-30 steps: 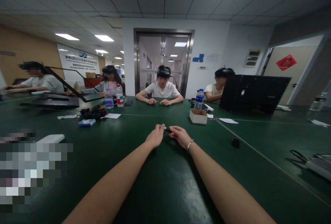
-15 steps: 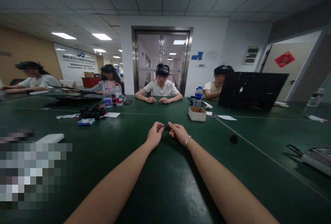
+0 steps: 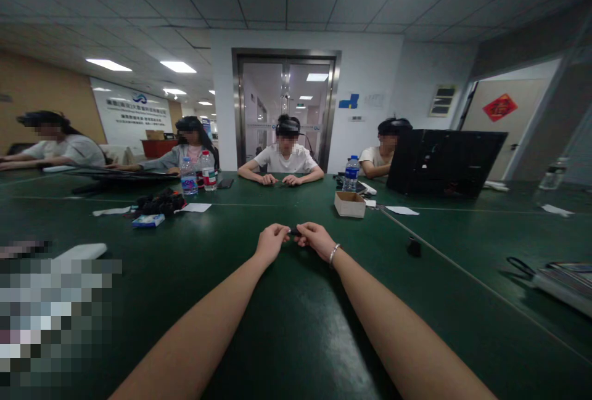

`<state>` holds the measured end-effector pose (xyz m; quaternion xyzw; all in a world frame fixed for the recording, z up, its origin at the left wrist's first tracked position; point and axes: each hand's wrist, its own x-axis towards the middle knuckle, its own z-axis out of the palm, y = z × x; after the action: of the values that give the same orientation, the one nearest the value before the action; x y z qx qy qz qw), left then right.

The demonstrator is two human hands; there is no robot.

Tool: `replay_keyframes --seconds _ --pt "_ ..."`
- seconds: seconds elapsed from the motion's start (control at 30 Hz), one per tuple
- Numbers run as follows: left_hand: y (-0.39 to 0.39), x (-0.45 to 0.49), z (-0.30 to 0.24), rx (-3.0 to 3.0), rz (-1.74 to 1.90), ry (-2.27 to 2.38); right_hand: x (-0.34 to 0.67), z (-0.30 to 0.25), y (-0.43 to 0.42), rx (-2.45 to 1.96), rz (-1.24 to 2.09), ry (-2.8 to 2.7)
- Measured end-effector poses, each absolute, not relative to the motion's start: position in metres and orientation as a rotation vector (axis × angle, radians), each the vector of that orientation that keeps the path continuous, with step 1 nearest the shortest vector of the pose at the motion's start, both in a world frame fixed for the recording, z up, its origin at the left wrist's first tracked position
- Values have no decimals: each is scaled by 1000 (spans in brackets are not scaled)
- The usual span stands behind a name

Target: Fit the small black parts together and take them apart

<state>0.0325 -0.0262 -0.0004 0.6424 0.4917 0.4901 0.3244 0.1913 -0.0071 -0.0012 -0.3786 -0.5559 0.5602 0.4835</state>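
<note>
Both my arms stretch forward over the dark green table (image 3: pixel 287 326). My left hand (image 3: pixel 271 243) and my right hand (image 3: pixel 315 239) meet above its middle. Their fingers are pinched together on a small dark object (image 3: pixel 295 232) held between them; it is too small to name. A thin bracelet circles my right wrist. A small cardboard box (image 3: pixel 349 204) stands beyond my hands to the right. A small black item (image 3: pixel 413 247) lies on the table right of my right hand.
Several people sit at the far side of the table. Water bottles (image 3: pixel 189 177), a pile of dark items (image 3: pixel 158 204), papers and a white flat object (image 3: pixel 81 251) lie to the left. An open black laptop (image 3: pixel 444 163) stands at the right, scissors (image 3: pixel 520 266) nearer the right edge.
My hands have stayed together on the small object, with fingers closing tighter round it. A dark case lid at the far left has dropped flat. The view has shifted slightly.
</note>
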Motion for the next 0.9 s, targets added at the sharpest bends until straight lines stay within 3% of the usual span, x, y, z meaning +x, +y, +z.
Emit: replay_keyframes --seconds 0.43,0.9 --pt "-39 28 24 1792 983 1689 201 7 -12 -752 1542 -1381" --pt "-30 25 10 1829 1122 1501 202 8 -13 -749 1550 -1362"
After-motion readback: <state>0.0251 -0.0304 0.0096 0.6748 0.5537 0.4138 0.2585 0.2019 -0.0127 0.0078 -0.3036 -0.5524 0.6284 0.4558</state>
